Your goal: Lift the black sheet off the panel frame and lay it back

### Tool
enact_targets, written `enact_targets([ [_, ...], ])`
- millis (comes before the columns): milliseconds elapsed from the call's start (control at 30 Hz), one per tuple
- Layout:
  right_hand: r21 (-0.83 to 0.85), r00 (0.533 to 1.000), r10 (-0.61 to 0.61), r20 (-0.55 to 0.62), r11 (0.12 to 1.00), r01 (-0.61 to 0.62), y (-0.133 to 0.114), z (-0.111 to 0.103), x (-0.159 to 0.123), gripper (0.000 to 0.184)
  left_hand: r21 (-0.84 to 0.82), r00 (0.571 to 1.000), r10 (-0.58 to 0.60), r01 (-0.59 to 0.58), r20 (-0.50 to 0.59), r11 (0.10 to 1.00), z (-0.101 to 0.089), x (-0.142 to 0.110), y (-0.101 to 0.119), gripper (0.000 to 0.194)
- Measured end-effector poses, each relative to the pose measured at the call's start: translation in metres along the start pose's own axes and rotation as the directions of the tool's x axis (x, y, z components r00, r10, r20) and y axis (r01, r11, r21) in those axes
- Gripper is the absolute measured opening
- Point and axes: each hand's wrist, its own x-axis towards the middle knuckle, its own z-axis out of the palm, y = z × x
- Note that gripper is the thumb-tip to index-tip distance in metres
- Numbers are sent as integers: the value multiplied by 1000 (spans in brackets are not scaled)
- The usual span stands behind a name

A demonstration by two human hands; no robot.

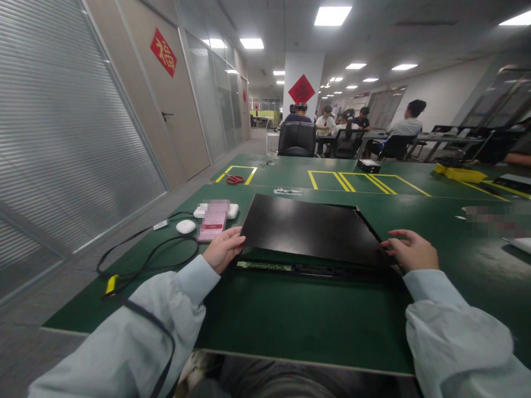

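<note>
A thin, glossy black screen panel is held tilted above the green table, its near edge raised. My left hand pinches its near left corner between thumb and fingers. At the opposite side my right hand has thumb and fingers closed on the near right corner. Beneath the panel lies a dark frame, mostly covered by it. Along the frame's near side shows a green circuit strip. The fingertips under the panel are hidden.
Left of the panel lie a phone, a white round case and a black cable. Red-handled scissors rest farther back. Yellow tape marks the green table. A black box stands behind; several people sit beyond.
</note>
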Motion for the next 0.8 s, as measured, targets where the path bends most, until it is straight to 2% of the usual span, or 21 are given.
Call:
enact_targets([
  [100,-9,996,71,46,997,-71,-11,-5,-2,42,-4,1000,1,-1,-14,1000,2,0,1,44],
  [200,-106,997,54,47,993,-48,-24,-9,-8,41,7,1000,-1,2,-11,1000,3,-1,2,45],
  [333,-132,999,51,-3,990,-51,-36,-9,-18,40,35,1000,-3,4,-9,999,2,-1,3,43],
  [800,-168,998,55,-13,984,-56,-41,-10,-22,40,45,1000,-25,24,5,999,0,0,2,42],
])
